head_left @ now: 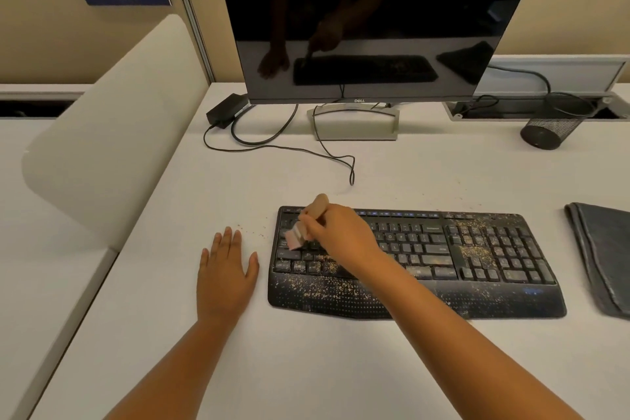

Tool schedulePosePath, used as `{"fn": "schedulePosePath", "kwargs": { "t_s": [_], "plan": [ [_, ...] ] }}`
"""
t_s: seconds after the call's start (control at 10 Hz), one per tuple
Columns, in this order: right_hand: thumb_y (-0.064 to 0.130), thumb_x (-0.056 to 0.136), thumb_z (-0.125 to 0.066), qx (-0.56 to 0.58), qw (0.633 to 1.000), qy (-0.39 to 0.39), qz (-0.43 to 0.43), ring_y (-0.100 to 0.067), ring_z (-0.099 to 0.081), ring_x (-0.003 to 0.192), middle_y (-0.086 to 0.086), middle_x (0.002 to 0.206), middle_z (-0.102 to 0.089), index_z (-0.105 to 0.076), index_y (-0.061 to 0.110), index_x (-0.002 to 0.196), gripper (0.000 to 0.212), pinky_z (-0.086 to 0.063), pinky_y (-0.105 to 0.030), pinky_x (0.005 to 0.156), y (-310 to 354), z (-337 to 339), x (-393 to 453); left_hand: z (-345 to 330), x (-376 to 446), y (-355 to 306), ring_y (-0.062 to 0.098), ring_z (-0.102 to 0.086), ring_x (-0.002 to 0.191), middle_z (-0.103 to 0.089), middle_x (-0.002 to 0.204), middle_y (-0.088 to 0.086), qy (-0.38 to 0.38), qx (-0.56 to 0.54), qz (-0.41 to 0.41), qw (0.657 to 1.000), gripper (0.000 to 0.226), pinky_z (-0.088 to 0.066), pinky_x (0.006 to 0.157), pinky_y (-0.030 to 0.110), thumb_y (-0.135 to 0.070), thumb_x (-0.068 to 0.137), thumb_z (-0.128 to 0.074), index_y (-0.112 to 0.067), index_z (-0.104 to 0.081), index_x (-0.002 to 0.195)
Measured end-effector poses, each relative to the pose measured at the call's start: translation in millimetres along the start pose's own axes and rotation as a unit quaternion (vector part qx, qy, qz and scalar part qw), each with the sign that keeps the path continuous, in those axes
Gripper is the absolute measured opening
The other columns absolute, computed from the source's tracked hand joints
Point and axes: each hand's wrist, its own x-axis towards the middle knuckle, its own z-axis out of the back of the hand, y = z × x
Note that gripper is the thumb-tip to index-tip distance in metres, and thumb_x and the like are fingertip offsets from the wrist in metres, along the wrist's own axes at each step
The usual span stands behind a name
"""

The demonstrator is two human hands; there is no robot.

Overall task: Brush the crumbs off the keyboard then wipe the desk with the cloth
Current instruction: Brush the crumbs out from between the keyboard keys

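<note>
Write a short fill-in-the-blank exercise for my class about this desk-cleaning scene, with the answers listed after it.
1. The right hand grips a ____ over the keyboard.
2. The left hand lies flat on the ____.
3. The folded cloth lies to the ____ of the keyboard.
4. Crumbs speckle the keyboard's ____ rest.

Answers: brush; desk; right; palm

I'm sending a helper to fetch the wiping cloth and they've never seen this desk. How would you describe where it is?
Start at the black keyboard in front of the monitor. Move along the desk to the keyboard's right, past the number pad, to the frame's edge. The cloth lies flat there, folded and dark grey, the only soft thing on the desk; the mesh cup stands farther back.
</note>
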Motion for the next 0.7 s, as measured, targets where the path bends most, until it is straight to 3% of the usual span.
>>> {"fn": "schedulePosePath", "kwargs": {
  "t_s": [0.1,0.3,0.4,0.6,0.7],
  "plan": [
    [0.044,0.098,-0.040,-0.041,0.998,-0.037,-0.021,-0.015,-0.051,0.055,-0.002,0.065,-0.059,-0.064,0.009,0.079,0.046,-0.046,-0.032,0.058,-20,13,-10,-1,1,0,0.021,-0.017,0.141,-0.025,0.151,0.008,0.001,-0.006,0.003,1.000,0.070,-0.011,0.115,0.038,-0.048,0.086,-0.020,-0.009,-0.028,0.143],
    [0.044,0.097,-0.039,-0.066,0.993,-0.077,-0.066,-0.018,-0.058,0.059,-0.006,0.070,-0.066,-0.067,0.009,0.085,0.047,-0.051,-0.034,0.061,-57,40,-27,-2,1,0,0.023,-0.022,0.140,-0.030,0.149,0.009,-0.006,-0.010,0.004,1.000,0.068,-0.013,0.114,0.039,-0.045,0.086,-0.026,-0.006,-0.033,0.141],
    [0.044,0.097,-0.041,-0.067,0.990,-0.091,-0.089,-0.014,-0.057,0.057,-0.002,0.068,-0.064,-0.068,0.012,0.085,0.044,-0.050,-0.032,0.058,-71,51,-34,-2,1,1,0.024,-0.022,0.140,-0.030,0.149,0.010,-0.004,-0.006,0.003,1.000,0.065,-0.014,0.114,0.040,-0.044,0.089,-0.029,-0.006,-0.033,0.141],
    [0.042,0.097,-0.044,-0.063,0.984,-0.110,-0.128,-0.009,-0.049,0.049,0.003,0.059,-0.057,-0.069,0.012,0.082,0.041,-0.034,-0.023,0.046,-99,71,-49,-1,1,1,0.023,-0.020,0.141,-0.028,0.150,0.009,-0.005,-0.016,0.001,1.000,0.056,-0.012,0.114,0.039,-0.033,0.094,-0.043,-0.006,-0.032,0.142],
    [0.040,0.096,-0.045,-0.060,0.980,-0.134,-0.137,-0.012,-0.054,0.054,0.000,0.065,-0.062,-0.069,0.011,0.084,0.039,-0.038,-0.024,0.048,-113,80,-58,-1,1,1,0.023,-0.020,0.141,-0.028,0.150,0.010,-0.005,-0.019,-0.001,1.000,0.057,-0.012,0.114,0.039,-0.033,0.093,-0.043,-0.006,-0.032,0.142]
  ]
}}
